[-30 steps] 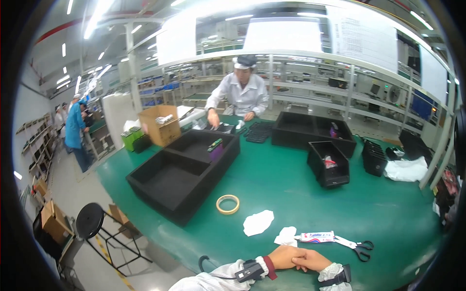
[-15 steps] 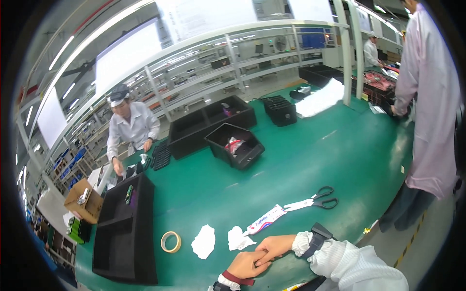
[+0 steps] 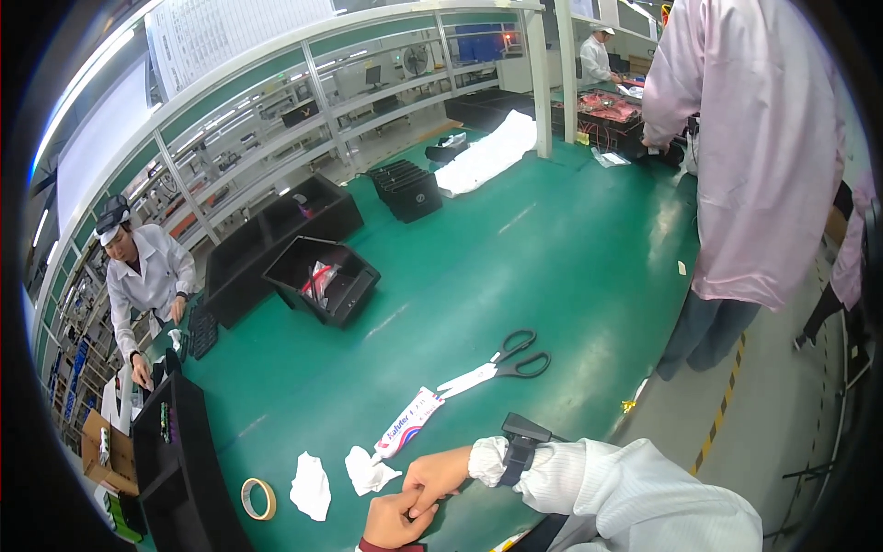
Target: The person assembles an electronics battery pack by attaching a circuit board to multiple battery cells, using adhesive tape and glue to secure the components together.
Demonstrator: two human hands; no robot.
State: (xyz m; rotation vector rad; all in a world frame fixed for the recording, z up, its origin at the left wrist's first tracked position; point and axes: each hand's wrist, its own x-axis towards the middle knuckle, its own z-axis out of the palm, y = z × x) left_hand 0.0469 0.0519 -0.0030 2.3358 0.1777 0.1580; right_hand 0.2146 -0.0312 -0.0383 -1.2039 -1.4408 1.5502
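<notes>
My left hand point(image 3: 391, 523) and my right hand point(image 3: 436, 476) are folded together over the near edge of the green table point(image 3: 460, 276). The right fingers lie closed against the left hand, and no object shows between them. Just beyond the hands is a crumpled white tissue point(image 3: 368, 472), touching the end of a white tube point(image 3: 411, 423) with coloured print. Scissors point(image 3: 501, 370) with black handles lie with their blades against the tube's far end. Left of my hands are a second white tissue point(image 3: 311, 488) and a roll of tape point(image 3: 270, 502).
A black divided box point(image 3: 198, 451) stands at left, and another point(image 3: 276, 225) farther back. Near that one sit a black bin point(image 3: 336, 294) with a red-and-white packet and a slotted black holder point(image 3: 405, 191). One co-worker point(image 3: 152, 267) works at far left; another point(image 3: 745, 156) stands at right.
The view has turned right, so the table and its things sit farther left in the picture. My hands stay folded together. The co-worker at right shows more fully.
</notes>
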